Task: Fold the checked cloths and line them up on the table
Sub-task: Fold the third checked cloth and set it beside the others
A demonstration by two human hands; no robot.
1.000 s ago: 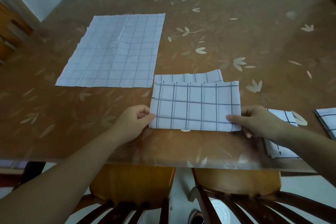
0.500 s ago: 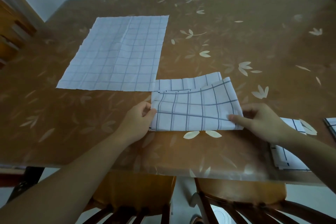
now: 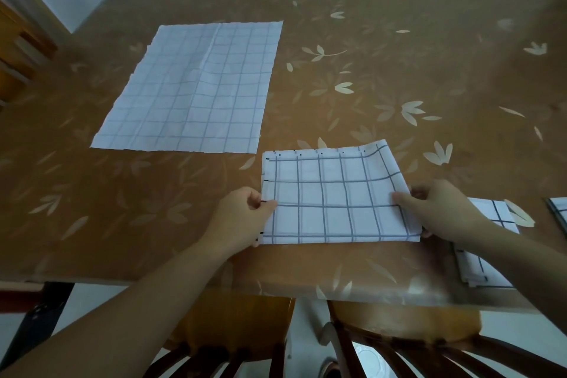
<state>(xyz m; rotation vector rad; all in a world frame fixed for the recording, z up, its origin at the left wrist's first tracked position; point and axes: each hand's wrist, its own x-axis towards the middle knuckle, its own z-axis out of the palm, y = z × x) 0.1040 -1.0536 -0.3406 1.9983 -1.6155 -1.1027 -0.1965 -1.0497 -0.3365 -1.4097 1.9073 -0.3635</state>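
Mid-fold near the table's (image 3: 429, 40) front edge, left hand (image 3: 242, 218) and right hand (image 3: 441, 209) pinched the cloth's (image 3: 334, 196) side edges; next likely flattening, aligning.

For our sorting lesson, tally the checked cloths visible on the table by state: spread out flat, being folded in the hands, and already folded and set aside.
Spread flat: 1, the unfolded cloth
Being folded: 1, the cloth pinched by the left hand and right hand
Folded and set aside: 2, the folded cloth under the right forearm and the edge cloth, cut off by the frame
Total: 4
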